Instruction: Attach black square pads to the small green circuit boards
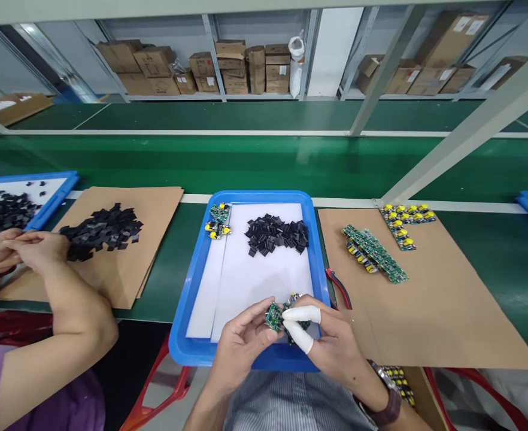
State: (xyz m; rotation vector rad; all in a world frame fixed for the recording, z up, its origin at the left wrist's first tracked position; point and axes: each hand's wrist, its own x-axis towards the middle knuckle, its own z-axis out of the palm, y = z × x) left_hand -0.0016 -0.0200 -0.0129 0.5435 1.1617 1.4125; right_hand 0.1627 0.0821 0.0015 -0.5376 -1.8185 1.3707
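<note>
Over the near edge of a blue tray [246, 358], my left hand [245, 341] pinches a small green circuit board [273, 316] between thumb and fingers. My right hand [336, 335], with white finger cots on thumb and forefinger, grips the same cluster of boards from the right. Part of it is hidden behind those fingers, so I cannot tell how many boards are there. A heap of small black square pieces [275, 233] lies on the tray's white lining. At the tray's upper left sit boards with yellow parts [219, 221].
Red-handled pliers [339, 288] lie right of the tray. Cardboard [425, 323] there carries rows of green boards [376, 254] and yellow-topped boards [403, 222]. At left, a co-worker's hands [26, 248] work beside black pieces [105, 230]. A slanted white post [461, 134] stands at right.
</note>
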